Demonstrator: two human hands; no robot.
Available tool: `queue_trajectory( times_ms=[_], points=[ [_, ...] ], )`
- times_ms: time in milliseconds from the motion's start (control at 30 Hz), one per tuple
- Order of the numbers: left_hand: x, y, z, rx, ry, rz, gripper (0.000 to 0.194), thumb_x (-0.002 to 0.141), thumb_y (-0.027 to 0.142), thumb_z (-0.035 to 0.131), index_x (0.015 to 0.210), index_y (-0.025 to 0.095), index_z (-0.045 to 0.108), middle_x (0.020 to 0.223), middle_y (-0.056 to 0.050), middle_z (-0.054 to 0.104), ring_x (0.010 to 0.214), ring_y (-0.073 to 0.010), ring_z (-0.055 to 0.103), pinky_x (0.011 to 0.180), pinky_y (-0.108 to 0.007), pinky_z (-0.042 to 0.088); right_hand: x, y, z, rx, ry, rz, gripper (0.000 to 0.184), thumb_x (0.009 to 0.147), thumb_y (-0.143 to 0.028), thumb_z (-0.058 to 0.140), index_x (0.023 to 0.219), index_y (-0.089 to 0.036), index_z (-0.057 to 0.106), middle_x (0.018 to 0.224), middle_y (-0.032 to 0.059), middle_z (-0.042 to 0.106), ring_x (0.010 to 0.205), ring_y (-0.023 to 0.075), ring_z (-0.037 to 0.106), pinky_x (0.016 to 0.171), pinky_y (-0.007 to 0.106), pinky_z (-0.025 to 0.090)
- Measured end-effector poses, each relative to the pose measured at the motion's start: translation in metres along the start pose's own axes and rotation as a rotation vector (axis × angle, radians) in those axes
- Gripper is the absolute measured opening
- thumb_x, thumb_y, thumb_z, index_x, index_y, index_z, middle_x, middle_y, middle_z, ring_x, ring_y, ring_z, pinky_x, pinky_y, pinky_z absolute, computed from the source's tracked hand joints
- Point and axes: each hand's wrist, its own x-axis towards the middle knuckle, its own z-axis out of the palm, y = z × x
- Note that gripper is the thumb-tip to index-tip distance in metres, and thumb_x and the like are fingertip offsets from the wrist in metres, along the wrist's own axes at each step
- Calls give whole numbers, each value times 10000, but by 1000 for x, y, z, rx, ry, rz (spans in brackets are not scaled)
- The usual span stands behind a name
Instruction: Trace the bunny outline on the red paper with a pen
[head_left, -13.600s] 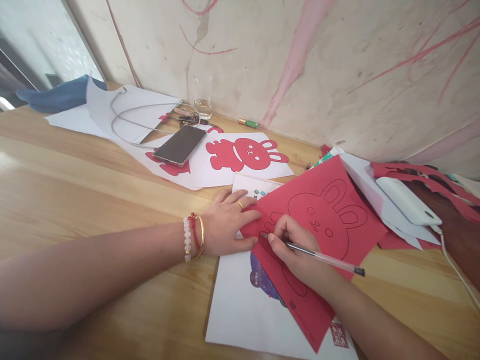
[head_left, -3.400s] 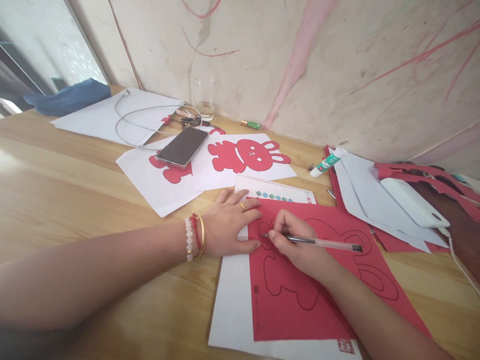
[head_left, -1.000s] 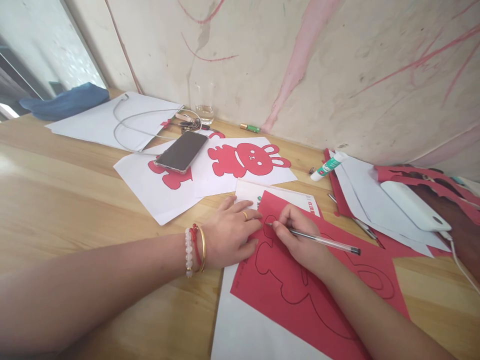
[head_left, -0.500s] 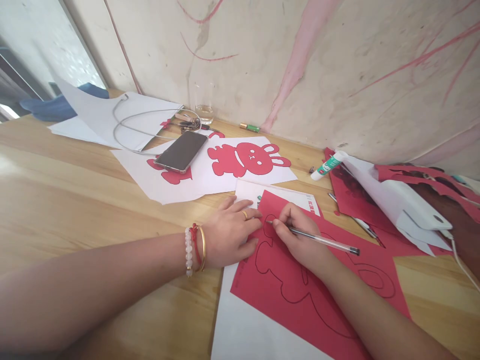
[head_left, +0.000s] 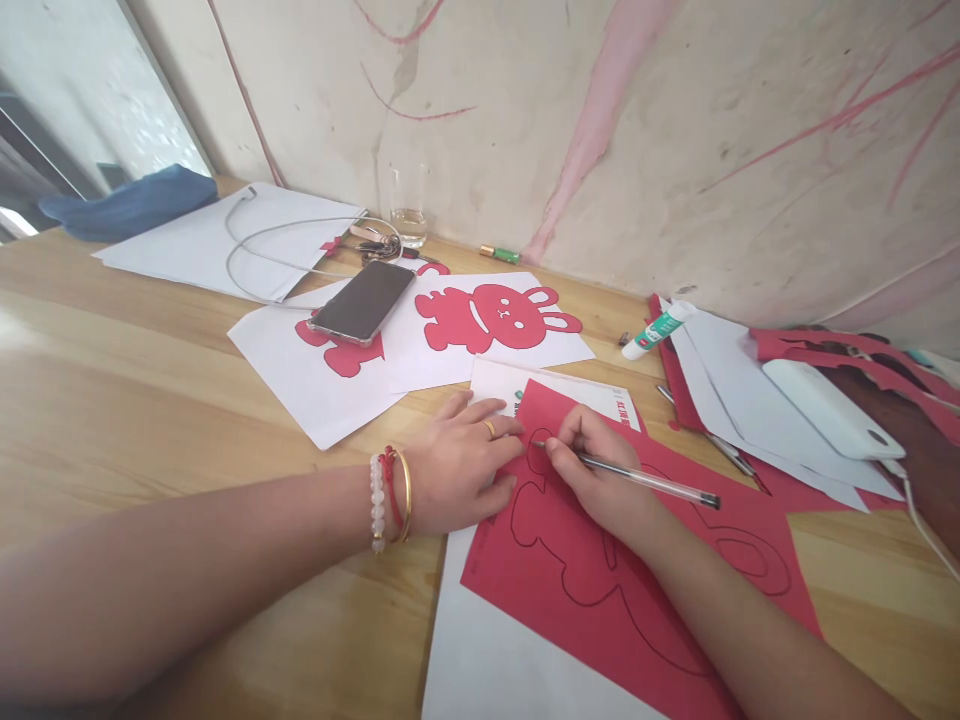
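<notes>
Because the left hand (head_left: 457, 465) lies open and flat, pressing the red paper sheet (head_left: 555, 610) onto a white sheet (head_left: 480, 650) at the near side of the bench (head_left: 150, 400), the right hand (head_left: 596, 475) can hold a clear ballpoint pen (head_left: 645, 481) in a narrow pinch, tip at the rabbit outline (head_left: 513, 525).

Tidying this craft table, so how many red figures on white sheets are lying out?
2. A whole red rabbit figure lies at the centre; a second red figure lies to its left, partly covered by the smartphone. Others could be hidden under papers.
</notes>
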Motion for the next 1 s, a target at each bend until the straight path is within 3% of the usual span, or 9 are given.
queue_trajectory(
  times_ms=[467, 700, 1000],
  points=[
    [1, 0, 0, -4, 15, 13, 220, 881, 265, 511, 1025, 173, 649, 1180, -68, 639, 1222, -301, 474, 1049, -523, 304, -1, -3, -2, 44, -34, 21, 235, 877, -280, 522, 707, -238, 367, 560, -80, 341, 491, 104, 309, 452, 225, 256],
    [0, 0, 2, 2, 19, 12, 216, 883, 268, 511, 1031, 183, 643, 1184, -64, 634, 1236, -301, 463, 1055, -525, 294, -1, -6, -5, 3, -84, -5, 221, 872, -249, 519, 706, -237, 372, 606, -66, 385, 546, 113, 357, 485, 221, 311],
    [0, 0, 0, 3, 19, 11, 212, 879, 273, 525, 1024, 177, 646, 1179, -65, 638, 1227, -298, 473, 1061, -521, 299, 1, -5, -2, -14, -46, 8, 226, 880, -274, 517, 710, -238, 371, 573, -77, 358, 507, 107, 333, 459, 218, 282]
  ],
)
